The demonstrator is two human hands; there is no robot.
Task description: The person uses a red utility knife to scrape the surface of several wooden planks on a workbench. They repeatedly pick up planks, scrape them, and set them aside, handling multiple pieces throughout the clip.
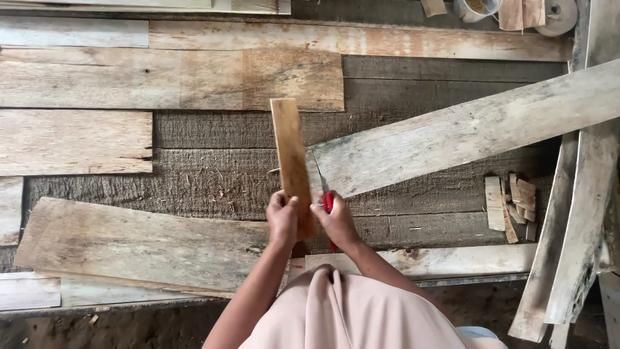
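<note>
My left hand (282, 218) grips the near end of a narrow brown wooden slat (290, 158) that points away from me over the plank floor. My right hand (334, 221) is closed around a red-handled knife (327, 199), its thin blade resting along the slat's right edge, beside the end of a long pale plank (465, 129) that slants up to the right.
A wide weathered board (129, 242) lies to the left in front of me. A small heap of split wood pieces (511, 205) sits at the right. Rough planks lean at the far right (581, 220). Tape rolls and a container (516, 10) stand at the top edge.
</note>
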